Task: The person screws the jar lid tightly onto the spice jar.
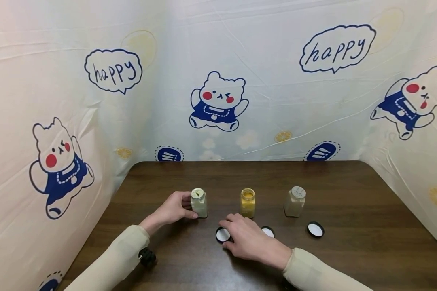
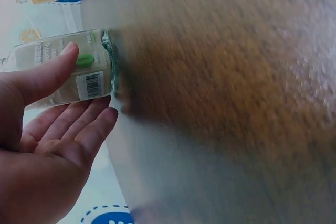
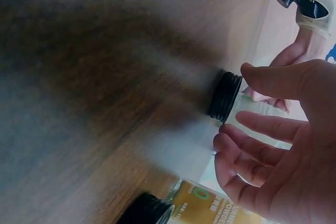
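My left hand holds a square glass spice jar, upright on the table, its thumb across the front and fingers behind. A pale insert with a dark opening tops this jar; a barcode label shows low on its side. Over a black lid, white inside facing up, my right hand spreads its thumb and fingers to either side. In the right wrist view, the thumb tip and fingers are close to the lid's ridged rim.
An open-topped jar of yellow powder stands mid-table; a jar with a perforated shaker top stands to its right. A second black lid is partly hidden by my right hand; a third lid lies farther right. A printed curtain surrounds the table.
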A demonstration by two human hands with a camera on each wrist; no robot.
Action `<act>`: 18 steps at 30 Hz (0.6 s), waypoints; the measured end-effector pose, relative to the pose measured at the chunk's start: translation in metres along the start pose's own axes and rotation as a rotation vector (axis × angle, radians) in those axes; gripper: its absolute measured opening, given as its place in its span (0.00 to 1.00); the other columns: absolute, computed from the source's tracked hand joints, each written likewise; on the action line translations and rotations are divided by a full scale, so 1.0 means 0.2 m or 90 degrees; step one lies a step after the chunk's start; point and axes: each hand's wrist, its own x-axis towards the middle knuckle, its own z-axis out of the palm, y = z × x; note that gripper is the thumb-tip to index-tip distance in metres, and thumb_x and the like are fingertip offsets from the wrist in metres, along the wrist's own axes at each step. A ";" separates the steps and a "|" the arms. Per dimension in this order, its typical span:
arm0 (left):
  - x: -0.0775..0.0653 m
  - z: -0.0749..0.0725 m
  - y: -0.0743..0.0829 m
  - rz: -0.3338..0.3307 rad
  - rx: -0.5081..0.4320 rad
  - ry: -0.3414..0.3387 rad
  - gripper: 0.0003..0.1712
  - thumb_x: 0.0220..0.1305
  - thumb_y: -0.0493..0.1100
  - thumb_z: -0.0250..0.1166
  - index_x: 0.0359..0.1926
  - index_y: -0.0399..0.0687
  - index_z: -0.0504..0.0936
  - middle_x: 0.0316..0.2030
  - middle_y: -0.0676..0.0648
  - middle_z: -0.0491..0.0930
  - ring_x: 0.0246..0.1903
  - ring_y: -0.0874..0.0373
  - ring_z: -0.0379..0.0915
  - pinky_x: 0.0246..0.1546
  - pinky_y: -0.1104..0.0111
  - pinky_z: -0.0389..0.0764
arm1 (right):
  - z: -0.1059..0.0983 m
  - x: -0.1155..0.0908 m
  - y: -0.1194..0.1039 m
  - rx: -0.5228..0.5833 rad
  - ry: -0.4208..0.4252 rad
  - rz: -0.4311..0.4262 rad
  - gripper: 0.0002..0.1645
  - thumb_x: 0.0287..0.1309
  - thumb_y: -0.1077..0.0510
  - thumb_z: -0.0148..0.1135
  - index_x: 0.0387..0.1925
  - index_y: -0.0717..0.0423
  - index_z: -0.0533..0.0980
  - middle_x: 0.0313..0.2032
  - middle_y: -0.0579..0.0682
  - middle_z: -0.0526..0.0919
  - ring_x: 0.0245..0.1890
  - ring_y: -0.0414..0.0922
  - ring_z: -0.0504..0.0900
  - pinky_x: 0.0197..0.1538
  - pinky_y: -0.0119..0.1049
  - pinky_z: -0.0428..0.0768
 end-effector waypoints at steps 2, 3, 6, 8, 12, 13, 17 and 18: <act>0.00 0.00 0.00 0.004 -0.005 -0.001 0.31 0.53 0.23 0.78 0.59 0.25 0.80 0.53 0.33 0.85 0.56 0.37 0.82 0.57 0.52 0.84 | 0.00 0.00 0.00 -0.003 0.000 -0.001 0.29 0.59 0.49 0.79 0.58 0.56 0.82 0.48 0.48 0.82 0.47 0.47 0.82 0.45 0.42 0.85; 0.00 0.00 0.00 0.006 -0.007 -0.002 0.31 0.53 0.23 0.78 0.59 0.24 0.80 0.53 0.32 0.85 0.56 0.37 0.82 0.57 0.53 0.84 | 0.00 0.00 0.00 -0.003 0.000 -0.001 0.29 0.59 0.49 0.79 0.58 0.56 0.83 0.48 0.48 0.82 0.47 0.47 0.82 0.45 0.42 0.85; 0.00 0.01 0.00 0.011 -0.011 -0.006 0.30 0.52 0.22 0.78 0.58 0.22 0.79 0.53 0.32 0.85 0.56 0.36 0.82 0.57 0.55 0.84 | 0.00 0.00 0.00 -0.002 -0.003 0.002 0.29 0.59 0.48 0.79 0.58 0.56 0.83 0.48 0.48 0.82 0.47 0.47 0.82 0.45 0.42 0.85; 0.00 0.01 0.00 0.009 -0.013 -0.007 0.30 0.52 0.21 0.78 0.58 0.22 0.80 0.52 0.31 0.85 0.56 0.36 0.82 0.57 0.56 0.84 | 0.00 0.00 0.00 -0.002 -0.005 0.004 0.29 0.58 0.48 0.79 0.58 0.56 0.83 0.48 0.48 0.82 0.47 0.47 0.82 0.45 0.42 0.85; 0.00 0.01 0.00 0.011 -0.018 -0.006 0.30 0.51 0.21 0.78 0.57 0.23 0.80 0.52 0.32 0.85 0.55 0.37 0.82 0.56 0.55 0.84 | 0.00 0.01 0.00 -0.006 -0.002 0.006 0.29 0.58 0.48 0.79 0.58 0.56 0.83 0.49 0.48 0.82 0.47 0.47 0.82 0.44 0.42 0.85; 0.00 0.01 0.00 0.012 -0.021 -0.007 0.31 0.51 0.21 0.78 0.58 0.23 0.80 0.52 0.32 0.85 0.55 0.37 0.82 0.56 0.55 0.84 | 0.00 0.01 0.00 -0.007 -0.001 0.007 0.29 0.58 0.48 0.79 0.58 0.56 0.83 0.49 0.48 0.82 0.47 0.47 0.82 0.44 0.42 0.85; 0.01 0.00 -0.01 0.014 -0.039 -0.018 0.31 0.52 0.21 0.77 0.58 0.22 0.79 0.53 0.31 0.85 0.56 0.37 0.82 0.56 0.55 0.84 | 0.00 0.01 0.00 -0.008 0.003 0.007 0.28 0.58 0.49 0.79 0.57 0.56 0.83 0.48 0.48 0.82 0.47 0.47 0.82 0.44 0.42 0.85; 0.01 0.00 -0.02 0.015 -0.044 -0.022 0.31 0.52 0.21 0.77 0.59 0.22 0.79 0.53 0.31 0.85 0.56 0.37 0.82 0.57 0.55 0.84 | 0.00 0.01 0.00 -0.007 0.003 0.007 0.28 0.58 0.49 0.79 0.57 0.56 0.83 0.48 0.48 0.82 0.46 0.47 0.82 0.43 0.42 0.85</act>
